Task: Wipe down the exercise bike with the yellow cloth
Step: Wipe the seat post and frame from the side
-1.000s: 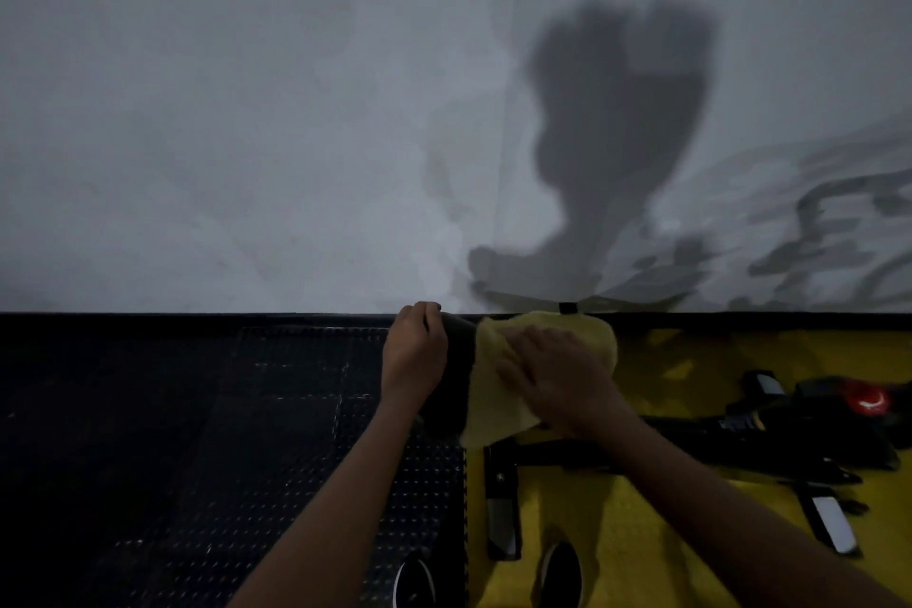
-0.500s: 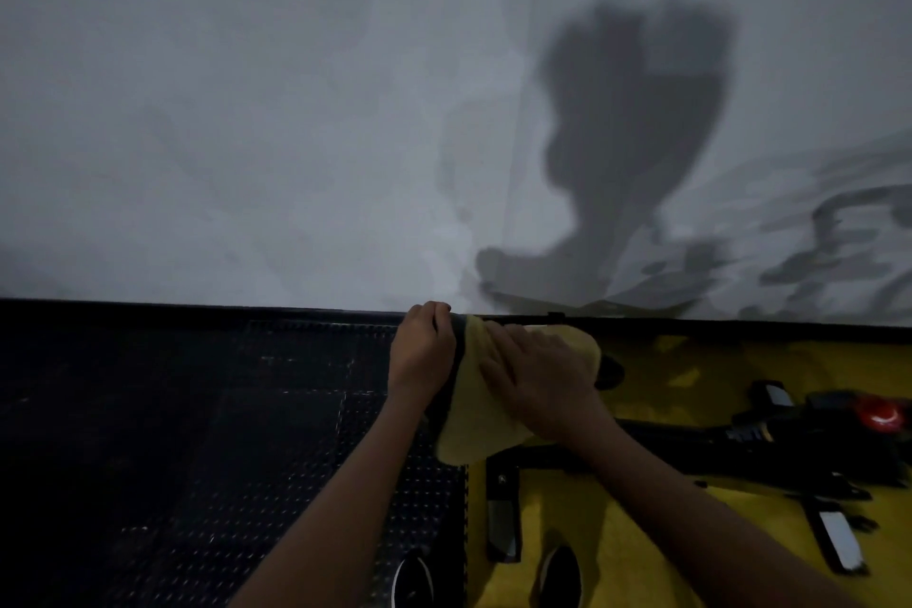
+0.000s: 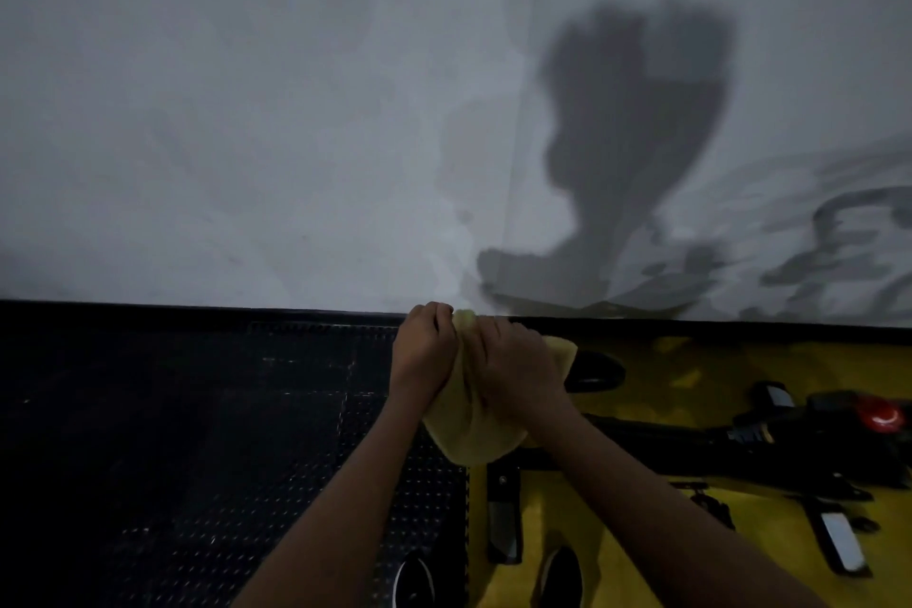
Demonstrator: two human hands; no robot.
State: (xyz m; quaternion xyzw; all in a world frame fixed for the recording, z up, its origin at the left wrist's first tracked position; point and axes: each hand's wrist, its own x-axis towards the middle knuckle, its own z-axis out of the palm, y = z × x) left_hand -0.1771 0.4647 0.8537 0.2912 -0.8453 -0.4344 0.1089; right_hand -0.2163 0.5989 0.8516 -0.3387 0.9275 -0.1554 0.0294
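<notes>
At frame centre, the left hand (image 3: 423, 351) curls around a hidden bike part, while the right hand (image 3: 518, 368) presses the yellow cloth (image 3: 466, 430) over it. In this dimness, the loose hanging cloth could slip off, leaving the exercise bike (image 3: 740, 439) patchily wiped.

Handlebar hidden under yellow cloth (image 3: 469, 420)

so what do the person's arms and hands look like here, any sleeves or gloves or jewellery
Both forearms are bare right up to the bottom edge of the frame, with no sleeve in view. The left hand and the right hand wear no gloves. No watch, band or ring shows, though the light is dim and fine detail is hard to make out.
</notes>
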